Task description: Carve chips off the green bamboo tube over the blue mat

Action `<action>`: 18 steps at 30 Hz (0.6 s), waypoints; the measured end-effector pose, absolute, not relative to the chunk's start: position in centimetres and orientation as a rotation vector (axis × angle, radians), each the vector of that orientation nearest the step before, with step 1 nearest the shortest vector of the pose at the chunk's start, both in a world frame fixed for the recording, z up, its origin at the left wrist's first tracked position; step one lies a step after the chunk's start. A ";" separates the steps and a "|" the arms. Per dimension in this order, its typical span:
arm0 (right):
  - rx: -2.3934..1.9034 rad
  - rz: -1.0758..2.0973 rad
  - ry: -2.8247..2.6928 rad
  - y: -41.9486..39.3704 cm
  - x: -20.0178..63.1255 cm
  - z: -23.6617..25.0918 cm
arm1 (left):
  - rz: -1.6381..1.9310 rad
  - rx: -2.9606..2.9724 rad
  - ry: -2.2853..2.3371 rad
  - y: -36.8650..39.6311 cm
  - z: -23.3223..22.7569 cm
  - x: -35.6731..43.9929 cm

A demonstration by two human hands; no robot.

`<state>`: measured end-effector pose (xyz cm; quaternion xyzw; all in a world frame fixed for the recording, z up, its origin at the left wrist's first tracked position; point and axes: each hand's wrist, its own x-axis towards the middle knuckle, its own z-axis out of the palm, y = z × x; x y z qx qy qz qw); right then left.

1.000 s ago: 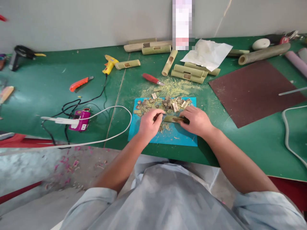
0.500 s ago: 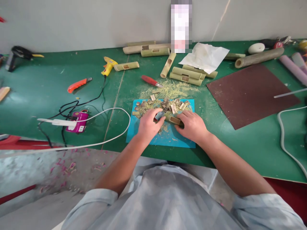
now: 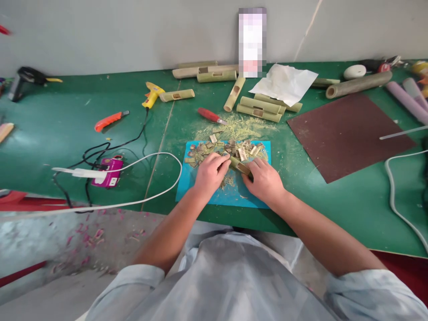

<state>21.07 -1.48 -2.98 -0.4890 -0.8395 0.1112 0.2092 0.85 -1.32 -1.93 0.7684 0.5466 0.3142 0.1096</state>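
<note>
A short green bamboo tube [image 3: 240,166] with a rectangular opening cut in its side is held slantwise over a blue sheet [image 3: 257,201]. My right hand [image 3: 266,178] is closed around its near right end. At the other end my left hand [image 3: 210,174] is closed, thumb and fingers pinched on the tube. A small dark bit shows at the left fingertips, too small to name. Behind and under the hands lie many bamboo chips [image 3: 242,154] and shavings. A red-handled knife or chisel [image 3: 210,115] rests just beyond the sheet.
More notched bamboo tubes [image 3: 259,113] lie at the back, some under white paper [image 3: 284,84]. Left are a yellow glue gun [image 3: 153,94], an orange utility knife [image 3: 109,121] and a purple power strip [image 3: 112,173] with loose cables. A brown board [image 3: 351,133] lies right. A blurred-out upright panel [image 3: 252,42] leans on the wall.
My left hand has closed in on the tube's left end, its thumb and fingers now together where a gap showed before. The tube is tilted slightly more; my right hand keeps its hold.
</note>
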 end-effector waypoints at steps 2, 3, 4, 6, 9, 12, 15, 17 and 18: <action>-1.361 0.316 -2.334 -1.5 21.1 -3.0 | 0.904 2.284 1.589 -1.3 -2.2 0.7; -1.362 0.317 -2.332 -1.5 21.1 -3.1 | 0.885 2.303 1.586 -1.2 -2.4 0.5; -1.362 0.316 -2.329 -1.5 21.1 -3.1 | 0.862 2.326 1.584 -1.1 -2.5 0.3; -1.355 0.312 -2.325 -1.5 21.1 -3.1 | 0.824 2.375 1.581 -0.9 -2.6 -0.2; -1.343 0.312 -2.319 -1.5 21.0 -3.1 | 0.860 2.399 1.595 -0.7 -2.6 -0.4; -1.341 0.316 -2.318 -1.5 21.0 -3.2 | 0.917 2.376 1.566 -0.9 -2.7 0.0; -1.337 0.316 -2.319 -1.5 21.0 -3.3 | 0.875 2.450 1.446 -0.9 -2.9 0.2; -1.335 0.319 -2.318 -1.5 21.0 -3.3 | 0.867 2.500 1.456 -0.7 -2.9 0.0; -1.334 0.321 -2.317 -1.5 21.0 -3.3 | 0.862 2.521 1.478 -0.6 -2.9 -0.1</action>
